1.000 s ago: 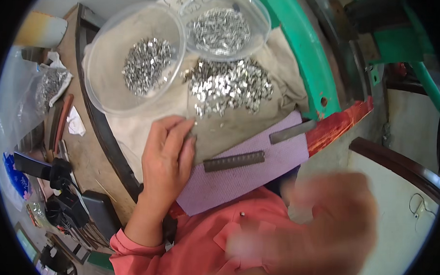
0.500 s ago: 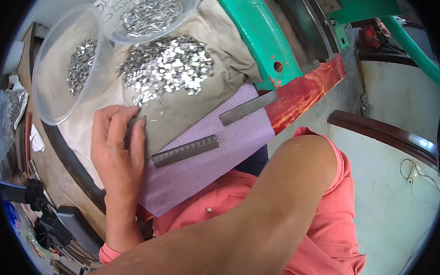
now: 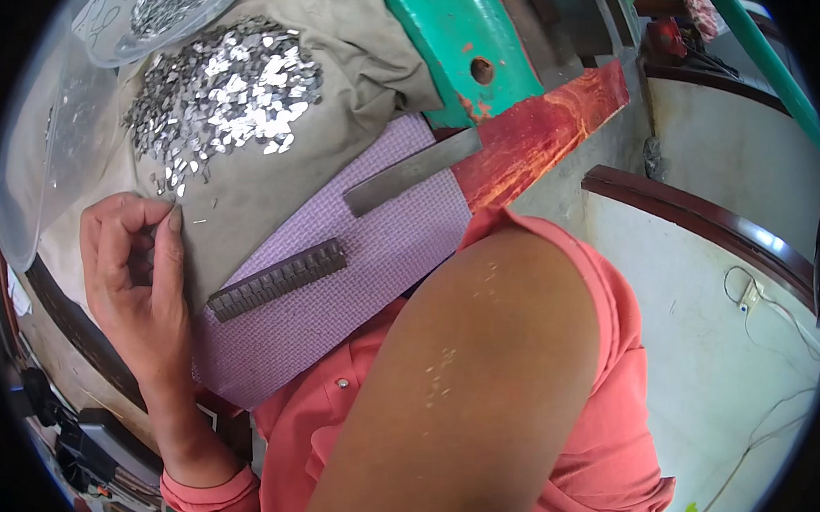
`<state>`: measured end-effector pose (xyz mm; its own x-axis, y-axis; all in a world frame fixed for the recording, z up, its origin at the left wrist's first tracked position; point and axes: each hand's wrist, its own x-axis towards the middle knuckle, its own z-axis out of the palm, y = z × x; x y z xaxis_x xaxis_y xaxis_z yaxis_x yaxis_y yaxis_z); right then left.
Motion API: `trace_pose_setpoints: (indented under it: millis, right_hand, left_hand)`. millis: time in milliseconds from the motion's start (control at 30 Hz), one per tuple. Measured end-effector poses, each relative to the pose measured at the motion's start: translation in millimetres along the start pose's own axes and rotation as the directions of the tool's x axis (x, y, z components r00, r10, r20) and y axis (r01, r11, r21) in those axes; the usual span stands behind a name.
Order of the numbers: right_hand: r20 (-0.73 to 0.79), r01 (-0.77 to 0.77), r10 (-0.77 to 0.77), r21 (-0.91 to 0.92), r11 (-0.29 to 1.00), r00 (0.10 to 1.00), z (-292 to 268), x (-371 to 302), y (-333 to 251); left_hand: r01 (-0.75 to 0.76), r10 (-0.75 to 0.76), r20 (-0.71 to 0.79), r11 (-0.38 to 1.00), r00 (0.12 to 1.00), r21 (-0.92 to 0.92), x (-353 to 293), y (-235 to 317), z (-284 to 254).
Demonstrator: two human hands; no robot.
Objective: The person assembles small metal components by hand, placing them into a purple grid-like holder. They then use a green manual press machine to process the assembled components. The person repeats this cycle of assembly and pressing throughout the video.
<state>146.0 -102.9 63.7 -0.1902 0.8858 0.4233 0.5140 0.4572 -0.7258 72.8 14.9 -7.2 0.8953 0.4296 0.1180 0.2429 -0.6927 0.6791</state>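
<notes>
My left hand (image 3: 139, 265) rests on the grey-brown cloth (image 3: 240, 214) at the near edge of a pile of small shiny metal pieces (image 3: 244, 88). Its thumb and forefinger tips are pressed together, the other fingers curled; anything pinched between them is too small to make out. A dark notched metal bar (image 3: 278, 278) lies to the right of this hand, on a lilac woven mat (image 3: 336, 317). Farther back, a flat grey metal bar (image 3: 413, 170) lies across the mat's edge. My right arm bends down out of the picture, its hand out of sight.
Two clear plastic tubs stand at the left: one tub (image 3: 80, 127) tilts at the edge, another tub (image 3: 170, 17) holds metal pieces. A green machine frame (image 3: 463, 41) rises behind a red wooden board (image 3: 550, 125). Dark tools (image 3: 114, 444) lie at lower left.
The whole view has shifted, so the table things sit farther left. My left thumb and forefinger have come together from slightly apart. The right arm has swung nearer the lower edge.
</notes>
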Motion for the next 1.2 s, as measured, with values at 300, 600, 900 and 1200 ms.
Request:
trace_pose_setpoints:
  millis: [300,600,900,1200]
  right_hand:
    - [-0.094,-0.121,0.112,-0.099,0.988,0.989,-22,-13,17]
    - [-0.463,-0.649,0.495,-0.268,0.712,0.735,-32,-70,47]
    - [-0.416,-0.537,0.359,-0.481,0.693,0.836,-17,-65,49]
    - [-0.401,-0.464,0.309,-0.384,0.798,0.863,9,-73,20]
  left_hand:
    - [0.009,-0.017,-0.086,0.996,0.996,-0.093,1,7,1]
    - [0.010,-0.010,-0.030,1.000,1.000,-0.013,-24,10,-23]
    - [0.016,-0.016,-0.007,0.999,1.000,0.039,-37,9,-25]
    - [0.008,-0.008,-0.009,1.000,1.000,0.023,-34,5,-24]
